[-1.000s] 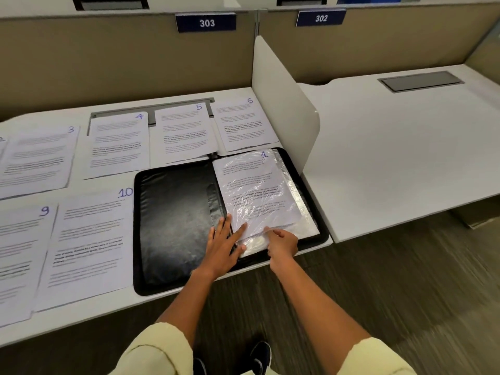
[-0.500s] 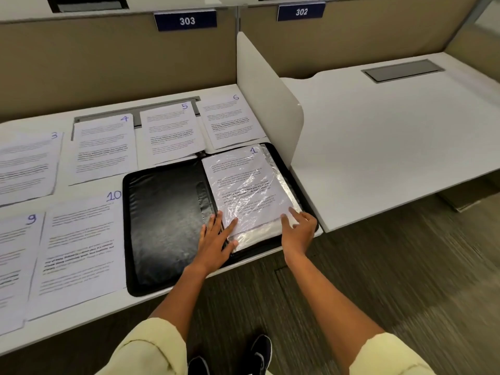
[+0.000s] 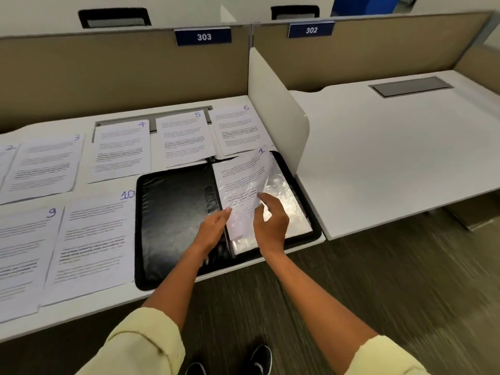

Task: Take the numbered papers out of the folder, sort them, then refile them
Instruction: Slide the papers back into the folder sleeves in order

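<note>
Right hand (image 3: 270,226) pinches the sleeve holding paper 1 (image 3: 243,185), lifting its right edge to turn it; left hand (image 3: 213,228), fingers relaxed, steadies the folder (image 3: 173,212) spine.

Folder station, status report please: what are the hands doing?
Right hand lifting the sleeve with paper 1 off the sleeve stack. Left hand at the folder spine, touching that sleeve's edge. Papers 2 to 6, 9, 10 wait on desk. Nothing blocking.
</note>
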Demonstrator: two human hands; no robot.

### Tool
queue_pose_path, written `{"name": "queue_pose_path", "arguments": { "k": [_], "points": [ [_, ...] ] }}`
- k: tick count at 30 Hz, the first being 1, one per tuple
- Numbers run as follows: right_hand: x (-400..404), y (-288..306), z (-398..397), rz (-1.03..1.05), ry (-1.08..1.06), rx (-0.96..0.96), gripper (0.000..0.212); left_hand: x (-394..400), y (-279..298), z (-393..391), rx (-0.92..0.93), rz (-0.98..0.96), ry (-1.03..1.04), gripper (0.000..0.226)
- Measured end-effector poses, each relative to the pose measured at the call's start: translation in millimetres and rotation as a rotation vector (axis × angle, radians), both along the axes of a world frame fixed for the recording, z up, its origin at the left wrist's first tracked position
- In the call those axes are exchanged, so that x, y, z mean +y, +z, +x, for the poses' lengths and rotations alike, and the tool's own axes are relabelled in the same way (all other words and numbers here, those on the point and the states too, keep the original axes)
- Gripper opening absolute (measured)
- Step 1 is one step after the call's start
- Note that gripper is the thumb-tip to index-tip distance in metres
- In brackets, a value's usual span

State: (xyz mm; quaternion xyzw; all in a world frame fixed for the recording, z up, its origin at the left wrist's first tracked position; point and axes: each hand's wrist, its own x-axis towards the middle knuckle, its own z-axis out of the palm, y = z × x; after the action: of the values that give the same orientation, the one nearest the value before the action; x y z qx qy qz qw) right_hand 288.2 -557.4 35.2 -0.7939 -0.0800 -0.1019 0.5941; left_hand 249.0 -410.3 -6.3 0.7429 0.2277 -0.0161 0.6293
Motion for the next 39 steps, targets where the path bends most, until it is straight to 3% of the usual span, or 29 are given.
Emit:
{"name": "queue_pose_path", "arguments": {
  "k": [7,12,16,21,25,28,34,39],
  "points": [
    [38.9,5.2,-35.2,-0.036,0.269,-0.180,0.026,26.6,44.1,-14.3,-0.132,-0.210,0.201,0.066],
    [62.6,-0.1,-69.0,-0.062,0.462,-0.274,0.029,55.6,58.6,-46.4,-0.177,-0.186,0.268,0.070],
    [79.1,-16.3,-90.0,-0.105,0.543,-0.210,0.028,73.8,62.6,-75.0,-0.100,-0.071,0.385,0.037],
    [88.2,-31.7,-104.9,-0.199,0.511,-0.096,0.024,95.8,39.7,-111.2,0.027,0.154,0.412,0.017],
    [77.9,-47.7,-100.5,-0.399,0.498,0.087,0.033,110.3,15.9,-136.4,0.141,0.085,0.440,0.008],
    [63.8,-63.5,-94.6,-0.576,0.530,0.185,0.040,114.4,0.4,-151.2,0.199,0.044,0.444,0.022],
    [62.6,-80.3,-102.4,-1.042,0.591,0.171,0.049,121.8,-16.0,-174.3,0.238,0.075,0.396,0.023],
    [74.2,-78.0,-122.0,-1.169,0.529,0.196,0.054,141.8,-26.7,-196.6,0.188,0.219,0.326,0.021]
  ]
}}
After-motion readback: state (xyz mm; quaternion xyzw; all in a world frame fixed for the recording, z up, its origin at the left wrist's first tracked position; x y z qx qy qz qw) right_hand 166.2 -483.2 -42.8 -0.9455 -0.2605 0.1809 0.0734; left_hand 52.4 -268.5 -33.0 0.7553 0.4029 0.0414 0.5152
